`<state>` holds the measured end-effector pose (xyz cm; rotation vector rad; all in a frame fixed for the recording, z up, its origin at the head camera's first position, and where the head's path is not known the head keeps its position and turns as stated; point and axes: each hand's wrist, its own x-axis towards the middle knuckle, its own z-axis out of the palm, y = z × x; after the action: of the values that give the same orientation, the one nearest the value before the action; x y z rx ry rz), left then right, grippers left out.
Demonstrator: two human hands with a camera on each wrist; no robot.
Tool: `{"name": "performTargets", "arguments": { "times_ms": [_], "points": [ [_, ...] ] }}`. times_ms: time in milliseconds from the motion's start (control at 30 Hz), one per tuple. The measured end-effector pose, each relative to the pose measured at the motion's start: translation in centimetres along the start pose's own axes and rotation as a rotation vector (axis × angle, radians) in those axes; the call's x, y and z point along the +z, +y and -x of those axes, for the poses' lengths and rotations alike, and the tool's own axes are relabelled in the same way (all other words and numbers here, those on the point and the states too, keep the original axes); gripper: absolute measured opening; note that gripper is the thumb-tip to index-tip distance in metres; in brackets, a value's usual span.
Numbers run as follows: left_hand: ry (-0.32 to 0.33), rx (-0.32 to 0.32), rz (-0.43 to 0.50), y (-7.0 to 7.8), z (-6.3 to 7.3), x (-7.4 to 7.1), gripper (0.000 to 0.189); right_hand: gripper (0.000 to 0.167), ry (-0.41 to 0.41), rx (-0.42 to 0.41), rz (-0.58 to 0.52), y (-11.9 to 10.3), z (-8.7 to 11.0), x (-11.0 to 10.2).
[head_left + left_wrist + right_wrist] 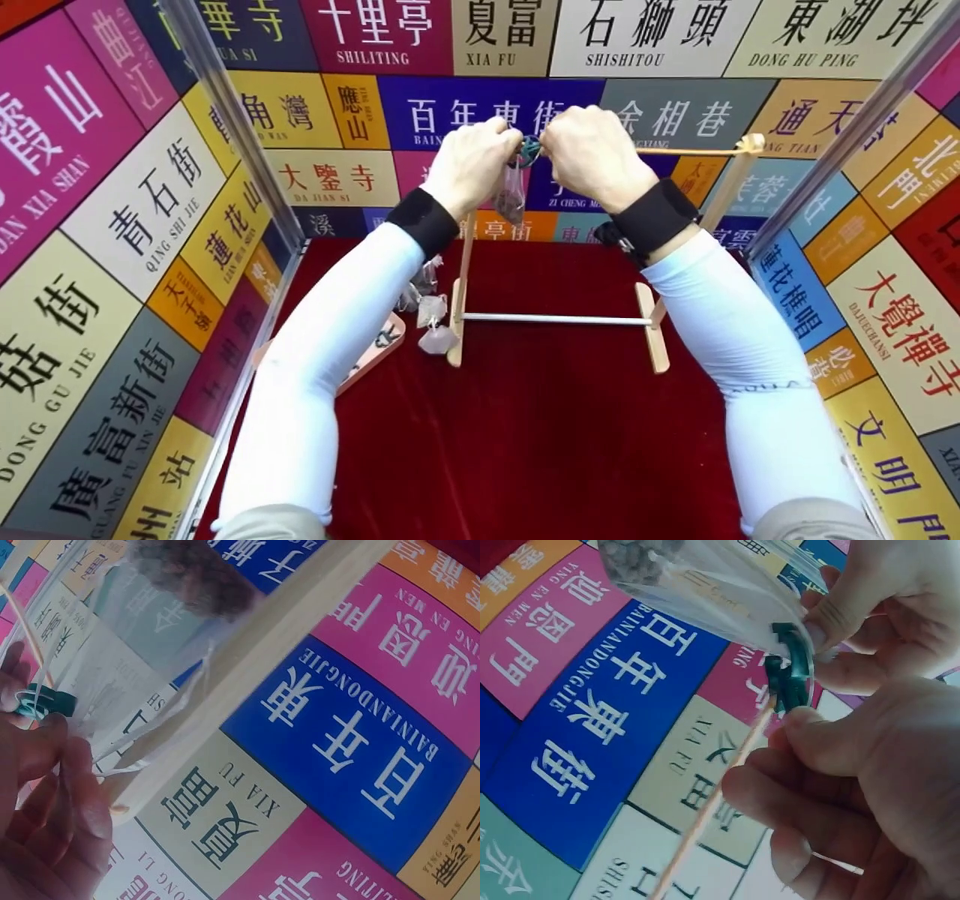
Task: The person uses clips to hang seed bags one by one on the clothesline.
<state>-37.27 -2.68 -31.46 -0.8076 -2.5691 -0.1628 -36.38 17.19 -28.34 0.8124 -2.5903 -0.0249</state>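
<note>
My left hand (pixel 466 161) pinches the gathered top of a sheer drawstring bag (pixel 510 201), which hangs below it. Dark lumpy bits (pixel 199 577) fill its lower part, and white strings (pixel 184 701) trail from the neck. Right beside it, my right hand (pixel 596 154) pinches a small green plastic clip (pixel 789 671) at a thin tan rod or cord (pixel 712 802). A thin clear loop curves past the clip between both hands' fingertips. Both hands are at the top of a wooden rack (pixel 731 184), near its left post.
The rack's feet (pixel 651 330), joined by a white crossbar (pixel 555 319), stand on a red cloth (pixel 540 427). Several small sheer bags (pixel 433 311) cluster by the left foot. A pink tray (pixel 371 356) lies partly under my left arm. Panels with printed signs (pixel 652 37) enclose the space.
</note>
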Motion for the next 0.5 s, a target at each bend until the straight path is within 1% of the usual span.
{"name": "performTargets", "arguments": {
  "times_ms": [133,267,400,500],
  "points": [
    [-0.009,-0.009,0.034,-0.03,-0.01,-0.06,0.018,0.020,-0.031,-0.025,0.021,-0.59,-0.42,-0.19],
    [0.013,0.000,0.099,-0.04,-0.21,0.19,0.016,0.019,-0.079,-0.048,0.021,-0.66,-0.53,-0.06],
    [0.032,0.006,0.160,-0.12,-0.19,0.51,0.013,0.022,-0.103,-0.070,0.026,-0.52,-0.37,0.14],
    [0.048,0.006,0.181,-0.20,-0.02,0.69,0.011,0.027,-0.125,-0.080,0.033,-0.41,-0.36,0.36]
  ]
}}
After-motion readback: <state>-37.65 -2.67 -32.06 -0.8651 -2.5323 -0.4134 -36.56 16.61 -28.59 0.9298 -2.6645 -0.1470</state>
